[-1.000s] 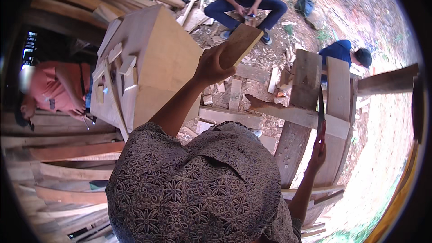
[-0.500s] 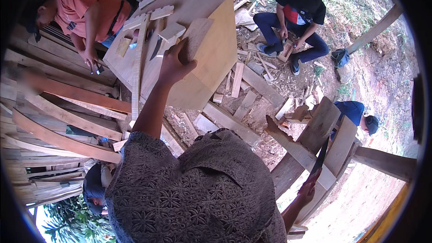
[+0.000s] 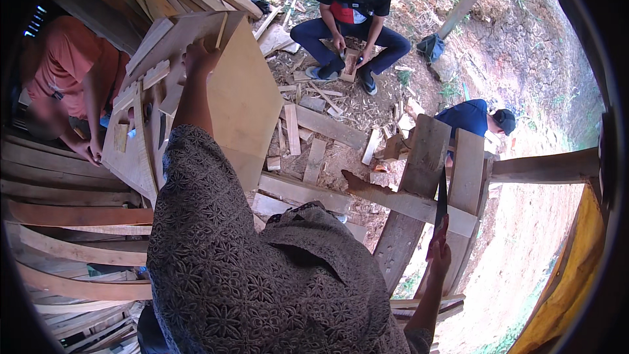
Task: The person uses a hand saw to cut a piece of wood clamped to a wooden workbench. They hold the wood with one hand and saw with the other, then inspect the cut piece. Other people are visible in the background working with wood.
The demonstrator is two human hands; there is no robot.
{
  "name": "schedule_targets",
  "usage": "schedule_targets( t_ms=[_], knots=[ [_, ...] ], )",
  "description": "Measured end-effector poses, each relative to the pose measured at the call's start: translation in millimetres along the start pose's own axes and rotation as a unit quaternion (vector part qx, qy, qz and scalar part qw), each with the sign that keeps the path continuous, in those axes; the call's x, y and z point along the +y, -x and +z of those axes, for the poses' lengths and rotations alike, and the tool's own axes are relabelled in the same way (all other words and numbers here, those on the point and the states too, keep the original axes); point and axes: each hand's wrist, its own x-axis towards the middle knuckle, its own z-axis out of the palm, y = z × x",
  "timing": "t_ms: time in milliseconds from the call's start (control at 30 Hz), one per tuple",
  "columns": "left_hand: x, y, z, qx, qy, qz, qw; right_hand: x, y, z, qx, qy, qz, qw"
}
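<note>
My left hand (image 3: 200, 60) is closed round the edge of a small wooden board (image 3: 221, 29), tipped up on the large plywood tabletop (image 3: 246, 101). Off to the right, my right hand (image 3: 440, 259) grips the red handle of a long, tapering blade that looks like a handsaw (image 3: 442, 200); its teeth are too small to make out. The blade points away from me and crosses over a plank with a jagged end (image 3: 406, 204), which lies across a bench of thick boards (image 3: 426, 154).
A person in an orange shirt (image 3: 78, 59) leans by the tabletop's left side. Another sits ahead in a black shirt (image 3: 354, 0), working on a wood block. A third person in blue (image 3: 465, 118) is behind the bench. Offcuts (image 3: 314, 157) litter the ground; curved planks (image 3: 78, 246) lie left.
My left hand has closed on the small board and tilted it up; before, its fingers were spread beside it. My view has shifted. The right hand still grips the handsaw.
</note>
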Motion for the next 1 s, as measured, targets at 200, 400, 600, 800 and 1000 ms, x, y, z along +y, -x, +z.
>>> schedule_targets(
  t_ms=[200, 400, 600, 800, 1000],
  knots=[
    [29, 8, 32, 0.212, -0.082, 0.145, 0.963, 9, 7, 6, 0.027, 0.010, 0.006, 1.000],
    [240, 259, 67, -0.151, 0.377, 0.479, 0.779, 31, -6, 6, 0.114, 0.101, 0.012, 0.988],
    [336, 522, 168, -0.276, 0.306, 0.635, 0.653, -12, -29, 21, 0.130, 0.162, -0.044, 0.977],
    [373, 625, 230, -0.229, 0.144, 0.571, 0.775, -31, -35, 25, 0.115, -0.044, 0.032, 0.992],
    [394, 645, 249, -0.149, 0.074, 0.554, 0.816, -36, -29, 32, 0.179, 0.105, -0.008, 0.978]
  ],
)
